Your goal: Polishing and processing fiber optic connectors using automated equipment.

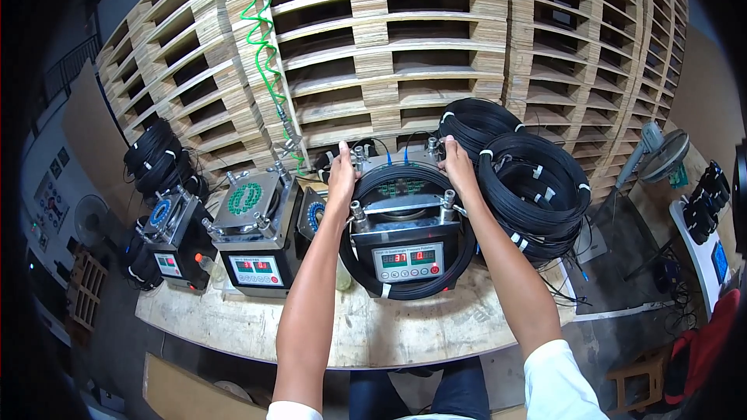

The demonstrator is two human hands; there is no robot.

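A square polishing machine with a lit red display stands in front of me, metal clamp posts at its corners. A coil of thin black cable hangs around it, looping over the top plate and below the display panel. Blue-tipped cable ends rise near the back of the plate. My left hand is closed at the rear left clamp post. At the rear right clamp post, my right hand is closed likewise. Both hands partly hide what their fingers grip.
Two similar machines, a middle one and a smaller one, stand on the wooden bench to the left. Large black cable coils lie at right. Stacked pallets rise behind, with a green spiral hose. A fan stands far right.
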